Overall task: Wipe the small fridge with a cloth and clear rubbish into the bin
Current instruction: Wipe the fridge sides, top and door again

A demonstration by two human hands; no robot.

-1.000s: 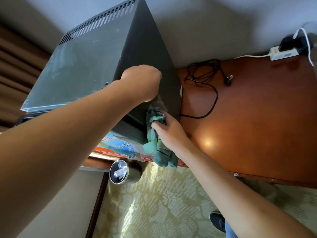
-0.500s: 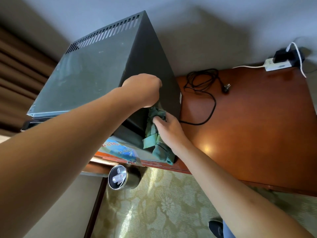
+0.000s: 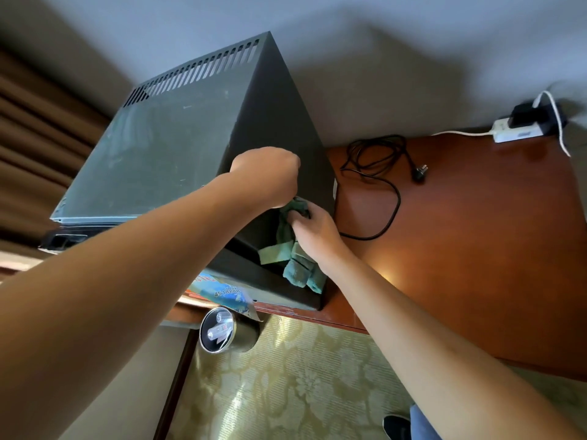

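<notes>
Your right hand point(image 3: 313, 230) has its grip closed round the green cloth point(image 3: 287, 246), fingers curled into the bunched top of it, pressing it vs the dark right side wall of the small fridge point(image 3: 178, 154). The cloth's loose folded ends hang below that grip, down to the fridge's bottom front corner, just above the tabletop point(image 3: 476, 249).

Your left hand point(image 3: 270, 176) sits just above & left of the right one, knuckles toward the camera, fingers curled under at the fridge's top right edge. Its fingertips are hidden, so can't tell whether that grip has the cloth's top, the fridge edge, or nothing. The cloth's upper end pokes out right under it.

The fridge stands on the tabletop's left end, its grey top w/ a row of vent slots along the back. Under its front edge, below-left of the right grip, a blue printed sheet point(image 3: 222, 289) sticks out over the tabletop's edge. Lower still, on the floor, a round bin point(image 3: 227, 331) w/ what look like two small bottles inside; it's partly under the tabletop edge.

To the right of the right grip, a black cable point(image 3: 392, 198) loops on the tabletop, its plug point(image 3: 421, 171) lying loose. Far right at the wall, a white power strip point(image 3: 517, 133) w/ a black adapter plugged in. Patterned green-gold carpet point(image 3: 301, 392) below; brown curtain point(image 3: 35, 138) far left.
</notes>
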